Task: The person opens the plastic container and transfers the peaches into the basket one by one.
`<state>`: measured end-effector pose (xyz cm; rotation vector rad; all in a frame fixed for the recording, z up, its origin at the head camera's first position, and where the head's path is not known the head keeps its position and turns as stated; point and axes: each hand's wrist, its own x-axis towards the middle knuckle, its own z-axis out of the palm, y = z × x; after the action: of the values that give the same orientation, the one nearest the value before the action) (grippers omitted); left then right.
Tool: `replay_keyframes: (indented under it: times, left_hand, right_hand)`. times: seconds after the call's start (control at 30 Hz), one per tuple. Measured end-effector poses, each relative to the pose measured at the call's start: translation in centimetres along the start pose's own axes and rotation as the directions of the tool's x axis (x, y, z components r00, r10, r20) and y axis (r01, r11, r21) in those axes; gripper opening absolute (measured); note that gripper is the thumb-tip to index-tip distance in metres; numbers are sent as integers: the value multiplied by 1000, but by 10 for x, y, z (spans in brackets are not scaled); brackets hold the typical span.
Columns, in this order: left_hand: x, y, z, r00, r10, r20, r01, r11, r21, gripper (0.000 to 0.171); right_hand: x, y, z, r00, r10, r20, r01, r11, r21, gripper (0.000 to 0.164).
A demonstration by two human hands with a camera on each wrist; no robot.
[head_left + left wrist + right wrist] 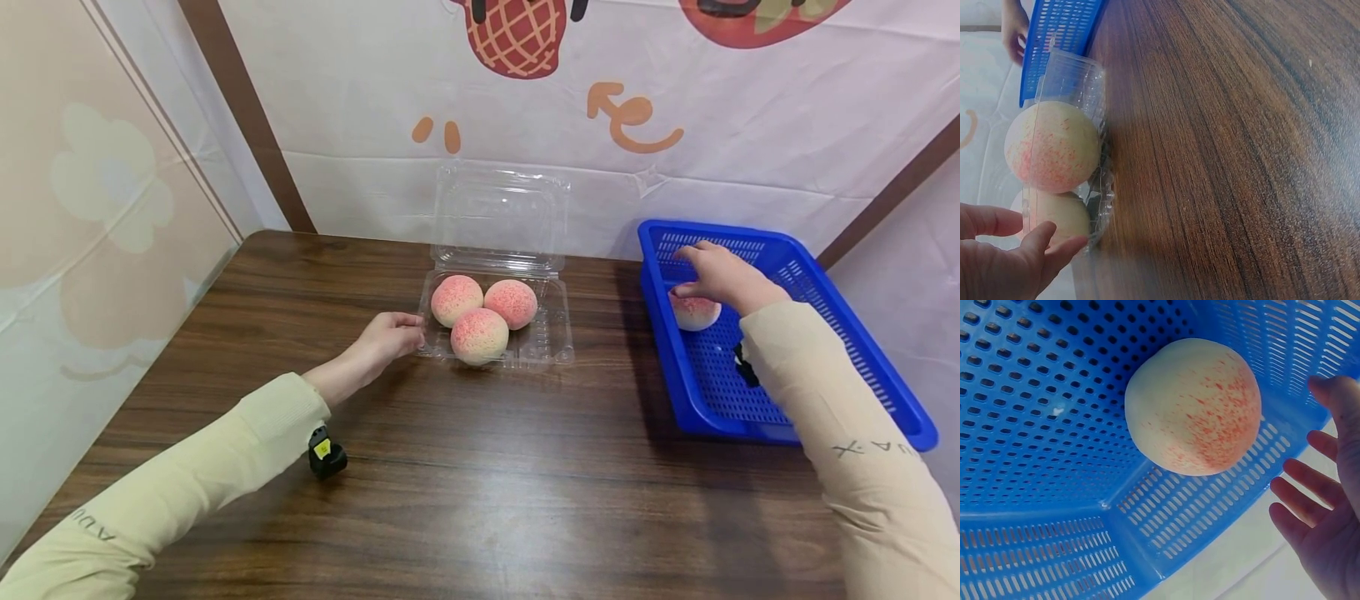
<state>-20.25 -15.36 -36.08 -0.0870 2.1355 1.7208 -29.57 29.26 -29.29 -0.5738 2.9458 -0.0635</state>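
A clear plastic clamshell container (551, 333) stands on the table with its lid raised at the back. Inside it are a left peach (456, 300), a right peach (511, 303) and a front peach (480, 336), all cream with pink speckles. My left hand (386, 340) pinches the container's left edge between thumb and fingers. Over the blue basket (686, 392), my right hand (718, 273) is spread above a fourth peach (1194, 406). In the right wrist view its fingers stand apart from that peach, which lies in the basket's far left corner.
The dark wooden table (480, 483) carries the container at its back middle and the basket on the right. A printed cloth (360, 192) hangs right behind the table's back edge. Slotted basket walls surround the fourth peach.
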Motion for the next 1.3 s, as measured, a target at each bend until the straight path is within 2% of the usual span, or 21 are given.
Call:
replay_keyframes:
  times: [0.23,0.77,1.3]
  left_hand:
    - [1,-1,0,1000,3,-4,-3,1000,-3,44]
    - [1,-1,0,1000,6,2,-6,1000,-15,45]
    - [0,-2,1,1000,24,8,-24,1000,6,45]
  right_hand:
    - [1,-3,-6,999,-17,-31,17,1000,-11,56]
    - [2,-14,-20,999,15,-35,-15,1000,17,60]
    - [6,-26,-22,997,-15,-74,14,1000,-8,65]
